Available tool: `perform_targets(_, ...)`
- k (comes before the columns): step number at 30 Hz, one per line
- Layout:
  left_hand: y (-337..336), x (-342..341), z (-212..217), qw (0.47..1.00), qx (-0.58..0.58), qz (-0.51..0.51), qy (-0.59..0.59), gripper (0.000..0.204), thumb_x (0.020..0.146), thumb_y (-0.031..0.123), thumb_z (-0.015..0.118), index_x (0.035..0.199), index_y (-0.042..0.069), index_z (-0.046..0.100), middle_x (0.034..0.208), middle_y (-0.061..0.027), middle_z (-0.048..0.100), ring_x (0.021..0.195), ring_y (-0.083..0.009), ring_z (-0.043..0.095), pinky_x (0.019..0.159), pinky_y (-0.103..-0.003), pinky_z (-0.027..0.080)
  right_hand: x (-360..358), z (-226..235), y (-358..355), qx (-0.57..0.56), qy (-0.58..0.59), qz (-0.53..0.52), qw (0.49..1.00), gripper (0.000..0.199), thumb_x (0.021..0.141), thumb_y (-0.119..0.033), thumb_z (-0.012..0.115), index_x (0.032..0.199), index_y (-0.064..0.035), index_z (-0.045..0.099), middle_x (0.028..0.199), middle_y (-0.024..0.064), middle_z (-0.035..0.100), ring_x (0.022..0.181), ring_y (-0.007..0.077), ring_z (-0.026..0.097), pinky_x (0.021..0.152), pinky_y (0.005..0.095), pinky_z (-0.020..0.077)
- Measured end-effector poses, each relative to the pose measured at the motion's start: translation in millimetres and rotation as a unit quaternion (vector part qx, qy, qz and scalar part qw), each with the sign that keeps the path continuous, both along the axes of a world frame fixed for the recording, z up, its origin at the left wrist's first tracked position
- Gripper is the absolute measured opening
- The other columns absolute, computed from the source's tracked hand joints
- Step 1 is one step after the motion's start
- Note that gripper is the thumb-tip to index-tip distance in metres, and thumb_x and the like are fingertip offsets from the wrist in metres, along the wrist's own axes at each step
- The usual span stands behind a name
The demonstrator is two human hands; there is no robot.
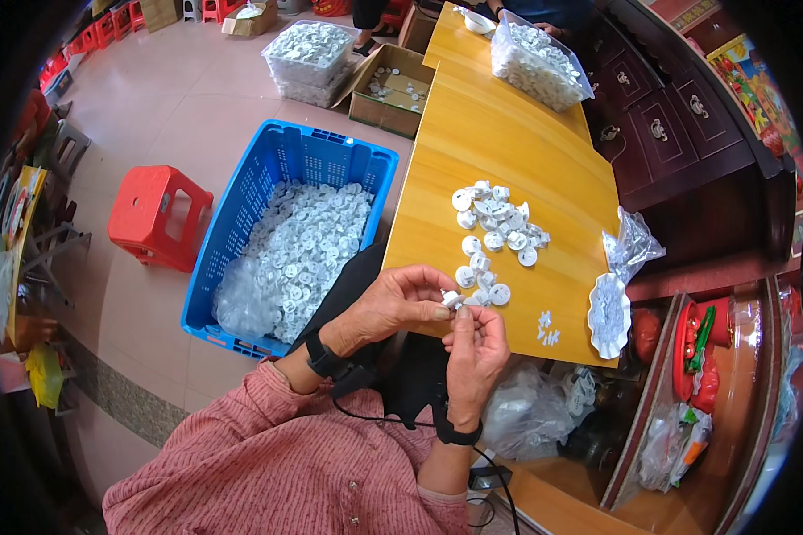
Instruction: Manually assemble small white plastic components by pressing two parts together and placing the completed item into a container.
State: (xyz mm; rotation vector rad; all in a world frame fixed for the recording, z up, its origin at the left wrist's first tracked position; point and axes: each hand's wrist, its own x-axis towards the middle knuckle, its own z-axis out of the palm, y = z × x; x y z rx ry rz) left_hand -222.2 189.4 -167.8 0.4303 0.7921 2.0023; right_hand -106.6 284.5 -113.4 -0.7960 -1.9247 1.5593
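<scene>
White plastic is what you are working with: a small white round part (pixel 452 299) sits pinched between the thumb and fingers of your left hand (pixel 393 303), just left of the frame's centre, while your right hand (pixel 475 352) closes its fingertips on the same piece from below, so both hands grip it narrowly at the near edge of the yellow wooden table (pixel 500 143). Just beyond your fingers, in the middle of the frame, lies a loose heap of white round parts (pixel 495 227), roughly twenty in all, too overlapped to count exactly. To their right, a little cluster of tiny white pieces (pixel 547 328) rests near the table's edge, and right of that a clear plastic bag (pixel 620 276) holds more white parts, its open top crumpled upward. At centre left, one blue plastic crate (pixel 281 156) stands on the floor, filled with white parts beyond counting, and one red plastic stool (pixel 156 214) stands to its left. At top centre you have one open cardboard box (pixel 384 98) holding a few white parts, with a clear tub (pixel 308 53) piled full beside it, and at the table's far end, upper right, a second clear tub (pixel 535 58), also full.
</scene>
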Motion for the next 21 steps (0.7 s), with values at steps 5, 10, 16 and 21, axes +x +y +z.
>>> perform_targets(5, 0.0, 0.3, 0.7, 1.0, -0.002, 0.003, 0.009, 0.034, 0.087, -0.002, 0.073, 0.118, -0.001, 0.063, 0.106, -0.0069, 0.069, 0.097, -0.0127, 0.067, 0.087, -0.027, 0.056, -1.4, 1.3, -1.0, -0.007, 0.002, -0.002, 1.0, 0.012, 0.098, -0.011, 0.062, 0.096, 0.0005, 0.059, 0.079, -0.0004, 0.061, 0.061, 0.0043, 0.053, 0.054, 0.0193, 0.0435)
perform_targets(10, 0.5, 0.2, -2.4, 1.0, -0.004, 0.006, 0.022, 0.034, 0.086, -0.002, 0.073, 0.119, -0.001, 0.062, 0.107, -0.0069, 0.069, 0.096, -0.0124, 0.067, 0.087, -0.027, 0.056, -0.6, -0.1, 1.1, -0.009, -0.015, -0.004, 1.0, 0.014, 0.098, -0.011, 0.063, 0.095, 0.0021, 0.059, 0.079, 0.0009, 0.061, 0.061, 0.0051, 0.054, 0.054, 0.0212, 0.0448)
perform_targets(16, 0.5, 1.7, -1.2, 1.0, 0.002, 0.003, 0.021, 0.034, 0.086, -0.001, 0.074, 0.118, -0.001, 0.063, 0.105, -0.0061, 0.069, 0.096, -0.0118, 0.066, 0.086, -0.026, 0.056, -0.6, -5.2, 0.4, -0.021, -0.035, -0.014, 0.999, 0.015, 0.097, -0.011, 0.062, 0.092, 0.0024, 0.059, 0.074, 0.0019, 0.061, 0.057, 0.0067, 0.054, 0.051, 0.0232, 0.0438)
perform_targets(21, -0.3, 0.1, -0.3, 1.0, -0.001, -0.009, 0.029, 0.035, 0.087, -0.001, 0.073, 0.12, -0.001, 0.062, 0.104, -0.0069, 0.069, 0.094, -0.0124, 0.067, 0.086, -0.027, 0.057, -2.7, -0.8, -0.9, -0.013, -0.046, -0.008, 0.999, 0.018, 0.099, -0.015, 0.06, 0.092, 0.0013, 0.059, 0.074, 0.0028, 0.062, 0.056, 0.0075, 0.054, 0.051, 0.0229, 0.0439)
